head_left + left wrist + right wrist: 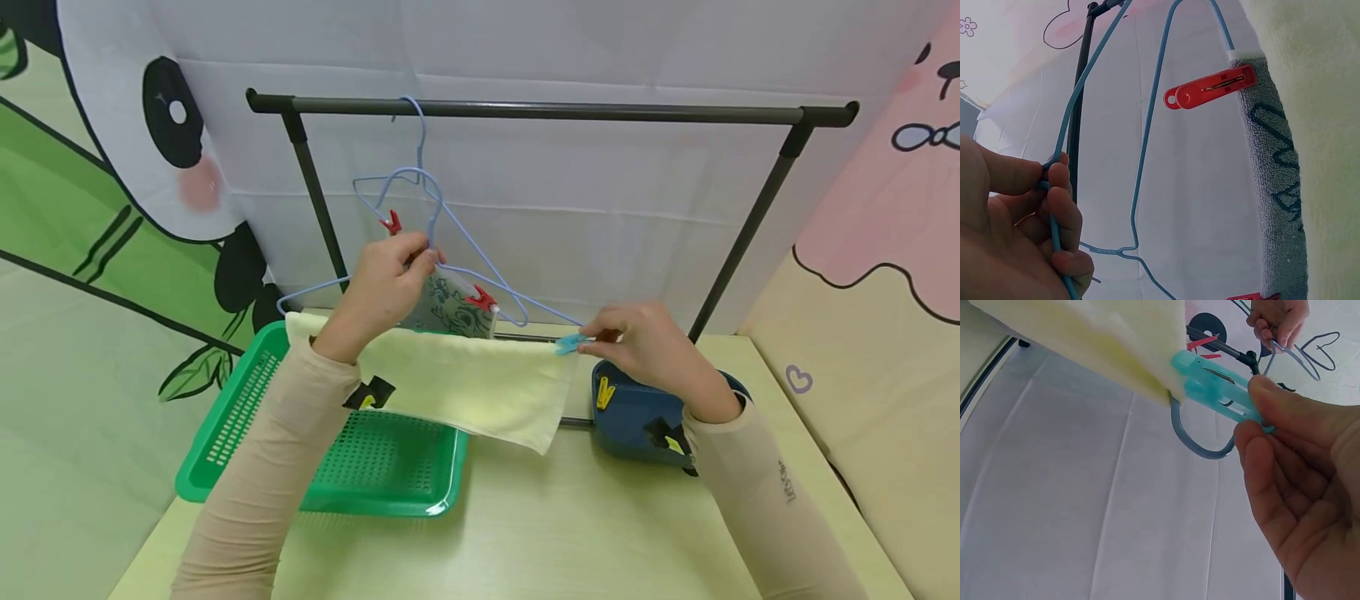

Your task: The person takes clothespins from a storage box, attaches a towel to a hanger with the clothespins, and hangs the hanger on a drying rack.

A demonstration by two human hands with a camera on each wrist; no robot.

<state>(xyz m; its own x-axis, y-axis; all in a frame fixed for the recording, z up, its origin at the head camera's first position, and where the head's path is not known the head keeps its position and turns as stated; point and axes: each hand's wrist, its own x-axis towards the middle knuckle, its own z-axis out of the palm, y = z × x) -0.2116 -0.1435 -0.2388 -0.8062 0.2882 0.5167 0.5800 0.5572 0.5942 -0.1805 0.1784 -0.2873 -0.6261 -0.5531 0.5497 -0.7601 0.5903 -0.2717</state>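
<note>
My left hand grips the neck of a blue wire hanger just below its hook. A pale yellow towel hangs along that hanger's lower bar. At the towel's right corner, my right hand pinches a light blue clothespin between thumb and fingers, and the clothespin's jaws meet the towel beside the hanger's curved end. Behind, a second blue hanger hooks over the rack bar. It carries a grey patterned towel with red clothespins on it.
The dark rack spans the back of the table. A green perforated basket stands on the left, partly under the yellow towel. To the right, a dark blue bin has a yellow clothespin at its rim.
</note>
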